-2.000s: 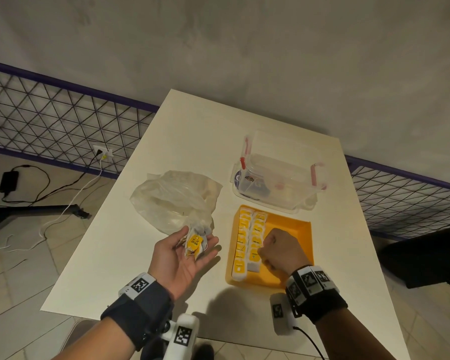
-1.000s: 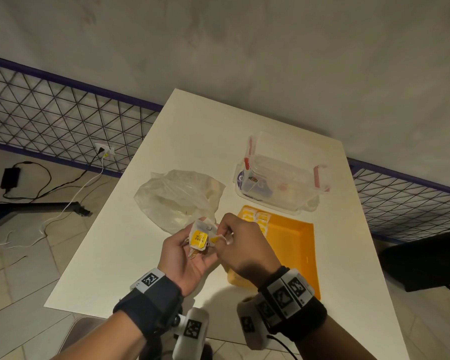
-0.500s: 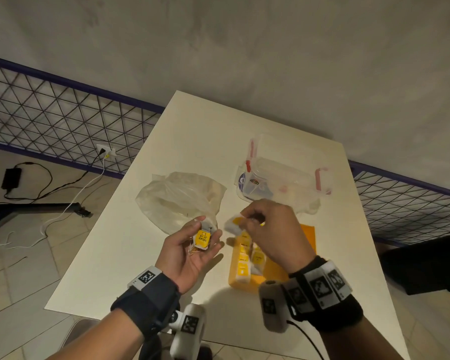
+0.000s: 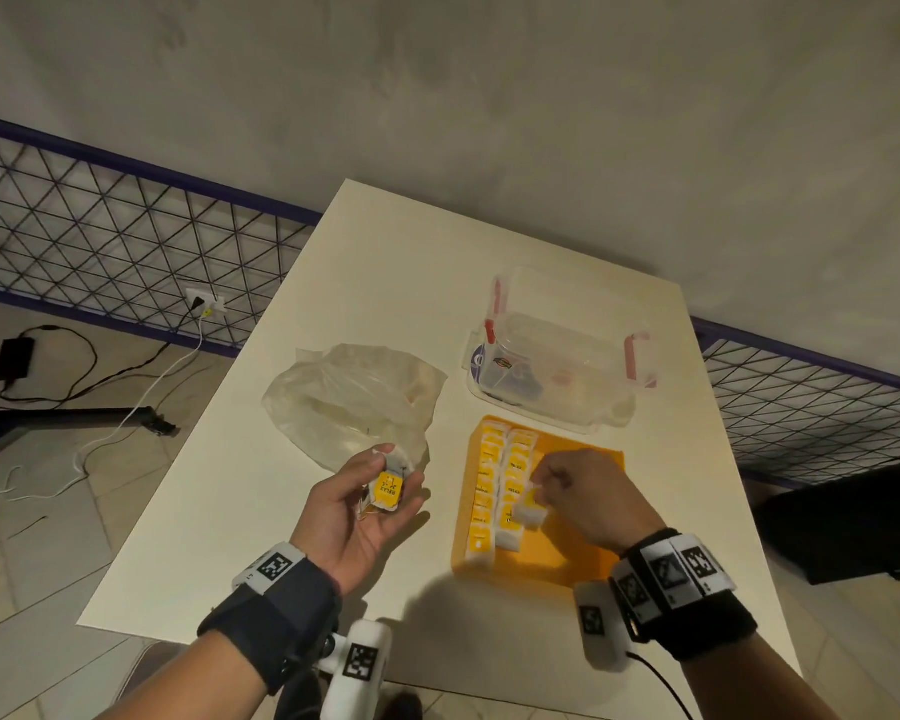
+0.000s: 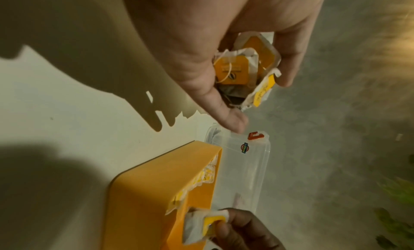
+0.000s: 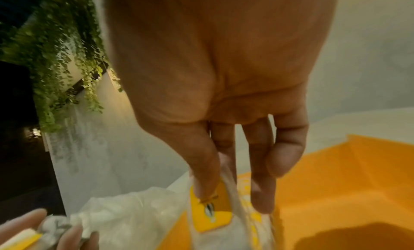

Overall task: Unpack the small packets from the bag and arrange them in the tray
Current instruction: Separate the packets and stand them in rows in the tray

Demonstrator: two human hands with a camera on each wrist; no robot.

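**Setting one more tea-bag packet into the second row**

At the centre left of the head view, the left hand (image 4: pixel 357 511) is lying palm-up above the white table (image 4: pixel 219 511), its fingers curling loosely round a small clutch of yellow-labelled tea-bag packets (image 4: pixel 388 488). Just above it, the clear plastic bag (image 4: pixel 349 397) is lying slack on the table.

To the right, the orange tray (image 4: pixel 583 556) is holding two rows of packets (image 4: pixel 494 485) along its left side. The right hand (image 4: pixel 585 498) is hovering over it, thumb and fingertips pinching a single packet (image 4: pixel 526 514) at the near end of the second row. To do this well, the packet should probably be going down label-up, square against its neighbour, and let go only once it is sitting flat, so the row is not disturbed.

Above the tray, a clear lidded container with red clips (image 4: pixel 562 366) is standing idle.

Compared with half a second ago, the right hand is now down inside the tray rather than raised above its far end, while the left hand is staying put with its reserve.
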